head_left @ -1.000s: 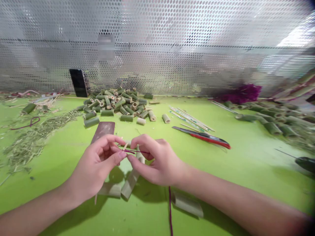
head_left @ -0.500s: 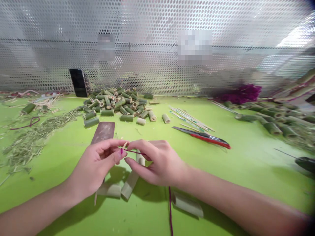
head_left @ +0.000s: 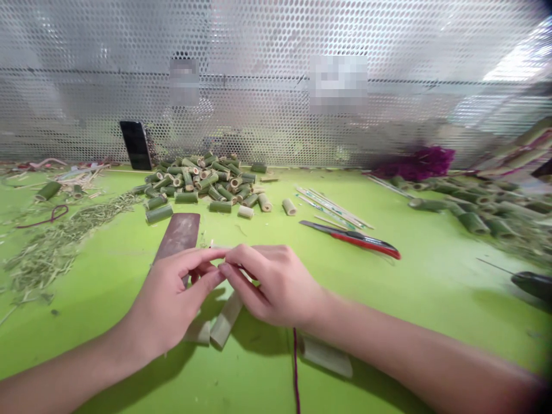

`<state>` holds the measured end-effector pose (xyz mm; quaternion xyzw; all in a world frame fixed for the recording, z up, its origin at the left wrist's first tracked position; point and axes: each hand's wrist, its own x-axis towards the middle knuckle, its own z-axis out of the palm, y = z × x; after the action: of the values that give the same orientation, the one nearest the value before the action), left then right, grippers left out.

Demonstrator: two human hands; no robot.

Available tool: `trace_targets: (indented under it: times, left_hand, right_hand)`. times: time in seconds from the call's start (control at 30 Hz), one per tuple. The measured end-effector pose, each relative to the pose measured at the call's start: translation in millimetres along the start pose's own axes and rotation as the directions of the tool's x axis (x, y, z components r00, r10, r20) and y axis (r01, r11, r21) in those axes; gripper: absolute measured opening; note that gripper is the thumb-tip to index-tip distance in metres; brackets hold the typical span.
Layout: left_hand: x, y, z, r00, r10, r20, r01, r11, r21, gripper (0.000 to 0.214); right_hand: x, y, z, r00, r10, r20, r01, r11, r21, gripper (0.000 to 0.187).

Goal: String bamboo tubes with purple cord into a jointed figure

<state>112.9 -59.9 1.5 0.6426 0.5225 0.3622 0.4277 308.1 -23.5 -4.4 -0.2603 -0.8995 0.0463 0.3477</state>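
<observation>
Holding my left hand (head_left: 170, 293) and right hand (head_left: 273, 284) together at the fingertips, I find both grips closed and pressed toward each other. The fingers hide whatever lies between them, so I cannot tell what is pinched. Only a pale sliver (head_left: 211, 244) shows, standing just above my left fingers, at the meeting point of the two hands and above the green work table (head_left: 431, 322).

Directly below my hands lie split bamboo strips (head_left: 226, 319), with another strip (head_left: 326, 356) beneath my right forearm. A dark purple cord (head_left: 295, 368) runs from below my right hand to the lower edge of the view. Just beyond my left fingers is a flat brown plate (head_left: 179, 233), its near end passing behind that hand.

Farther out, a heap of cut green bamboo tubes (head_left: 190, 187) stands beyond the plate, with a black phone (head_left: 135, 145) propped behind it against a perforated metal screen (head_left: 276, 75). To the right are a red utility knife (head_left: 366, 242) and a group of thin bamboo sticks (head_left: 332, 207). Bamboo shavings (head_left: 56, 247) are spread across the left side of the table. Longer green bamboo pieces (head_left: 474, 221) and a magenta fibre bundle (head_left: 414, 164) lie at the far right.
</observation>
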Motion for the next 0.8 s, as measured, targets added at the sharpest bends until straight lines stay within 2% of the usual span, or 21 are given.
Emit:
trace_targets:
  times: [0.13, 0.23, 0.47, 0.63, 0.8]
  left_hand:
    - [7.5, -1.0, -7.1, 0.984, -0.080, 0.157, 0.103, 0.985, -0.140, 0.030]
    - [13.0, -4.6, -11.3, 0.970, -0.101, 0.221, 0.160, 0.951, -0.265, 0.028]
    - [17.1, -16.6, -13.6, 0.936, -0.075, 0.343, 0.274, 0.767, -0.580, 0.029]
    - [16.5, -15.4, -12.5, 0.912, -0.068, 0.405, 0.337, 0.689, -0.642, 0.025]
    - [17.2, -13.3, -15.2, 0.919, -0.130, 0.372, 0.358, 0.668, -0.652, 0.028]
  right_hand:
    - [-1.4, 5.5, 0.5, 0.999, -0.029, -0.018, 0.030, 0.999, 0.038, 0.014]
    - [-1.5, 8.1, 1.0, 0.996, -0.088, -0.014, 0.089, 0.995, 0.036, 0.012]
    - [0.4, 8.3, 0.5, 0.981, -0.189, -0.049, 0.189, 0.982, 0.009, 0.013]
    - [0.2, 8.2, -0.2, 0.981, -0.184, -0.055, 0.185, 0.983, 0.003, 0.013]
    - [-1.7, 9.0, 0.5, 0.984, -0.172, -0.054, 0.171, 0.985, -0.009, 0.013]
